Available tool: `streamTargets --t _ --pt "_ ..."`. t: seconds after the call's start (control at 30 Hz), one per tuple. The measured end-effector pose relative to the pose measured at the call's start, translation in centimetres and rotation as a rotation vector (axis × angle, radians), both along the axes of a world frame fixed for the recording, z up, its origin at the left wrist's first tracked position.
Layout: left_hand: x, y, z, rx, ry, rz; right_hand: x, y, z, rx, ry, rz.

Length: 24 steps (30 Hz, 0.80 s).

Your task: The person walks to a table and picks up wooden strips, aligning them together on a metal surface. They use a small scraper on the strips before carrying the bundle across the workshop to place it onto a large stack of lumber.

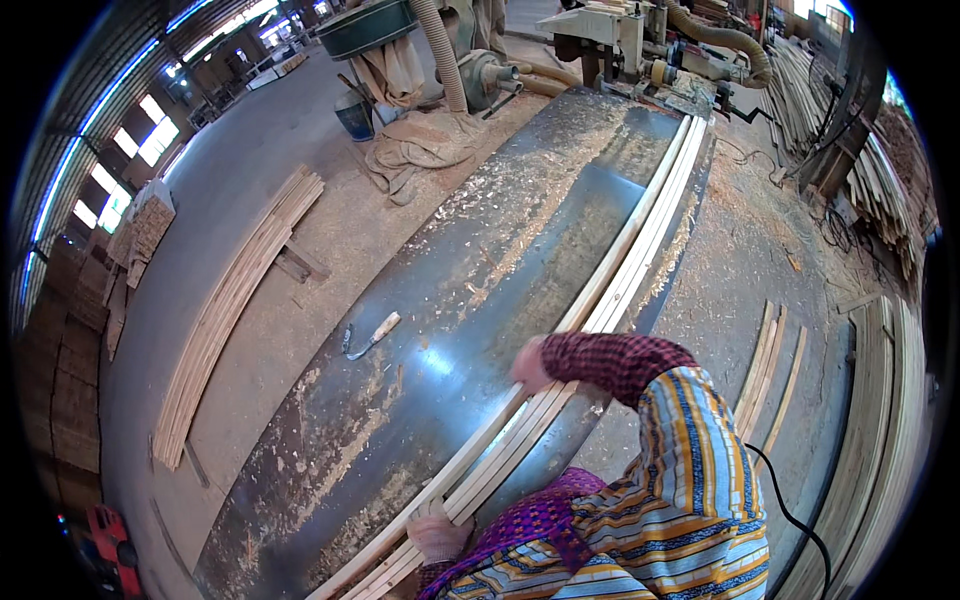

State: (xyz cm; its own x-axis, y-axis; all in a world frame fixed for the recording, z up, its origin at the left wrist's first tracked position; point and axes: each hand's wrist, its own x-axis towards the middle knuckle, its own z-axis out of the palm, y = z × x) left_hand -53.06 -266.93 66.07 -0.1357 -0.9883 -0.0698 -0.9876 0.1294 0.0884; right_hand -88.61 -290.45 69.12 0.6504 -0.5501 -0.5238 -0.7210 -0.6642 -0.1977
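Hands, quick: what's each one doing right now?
Left hand: closed on the near end of the long wooden strips.
Right hand: resting on the strips farther along; grip cannot be told.

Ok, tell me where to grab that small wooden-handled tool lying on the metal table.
Take the hand tool by its pale wooden handle, the upper-right end, coming from above. It lies flat on the metal table, apart from the wood strips; its dark metal end looks curved.

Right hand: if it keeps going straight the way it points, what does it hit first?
The right hand points left across the wooden strips. Past them, likely bare metal table; the wooden-handled tool lies further that way. Depth unclear.
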Motion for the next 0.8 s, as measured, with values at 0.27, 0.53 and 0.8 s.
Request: streamTargets --t 0.27,0.53,0.8 --pt "-0.8 -0.5 1.6 -0.055 0.002 0.036 -5.3 3.1 0.3 -0.115 -0.081 -0.064" --pt "0.9 -1.4 0.5 0.193 -0.066 0.03 -3.6 5.5 0.4 -0.188 0.103 -0.046" --pt "7.4 -1.6 0.4 0.145 -0.02 0.076 2.1 4.8 0.5 -0.104 -0.049 -0.02"
